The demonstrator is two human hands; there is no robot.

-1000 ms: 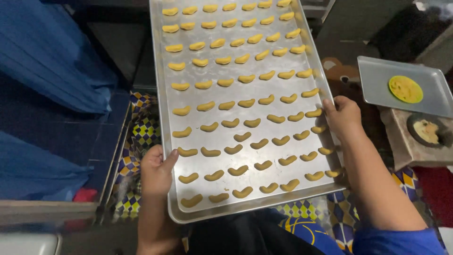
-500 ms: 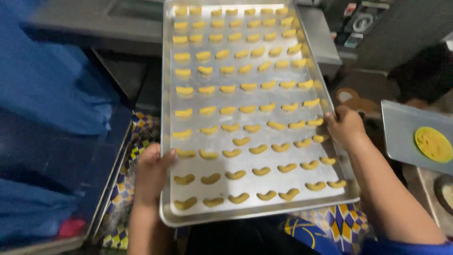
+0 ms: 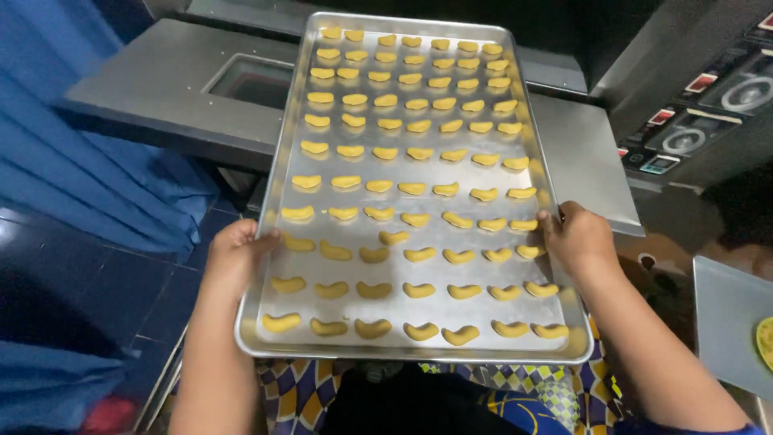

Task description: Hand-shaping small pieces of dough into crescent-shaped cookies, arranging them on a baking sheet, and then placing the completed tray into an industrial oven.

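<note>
- A long metal baking tray (image 3: 419, 346) is held level by both hands at its near end, its far end reaching out over the grey metal oven door (image 3: 161, 89) that lies open and flat ahead.
- The left hand (image 3: 233, 262) is clamped on the tray's left rim, thumb on top and fingers hidden beneath; the right hand (image 3: 576, 238) is clamped likewise on the right rim.
- The tray is filled with rows of small yellow crescent-shaped dough pieces (image 3: 415, 189), laid flat and apart from one another; they look unbaked.
- To the right, a control panel (image 3: 692, 121) with dials and small buttons is seen on the appliance.
- The step in hand is judged to be the carrying of the loaded tray toward the dark opening at the far side.
- For the next move, the tray would have to be kept level and straight and slid forward evenly, so that no pieces are shifted or the rim caught.
- Blue fabric (image 3: 88, 177) hangs at the left; a second tray (image 3: 725, 322) lies at the near right.
</note>
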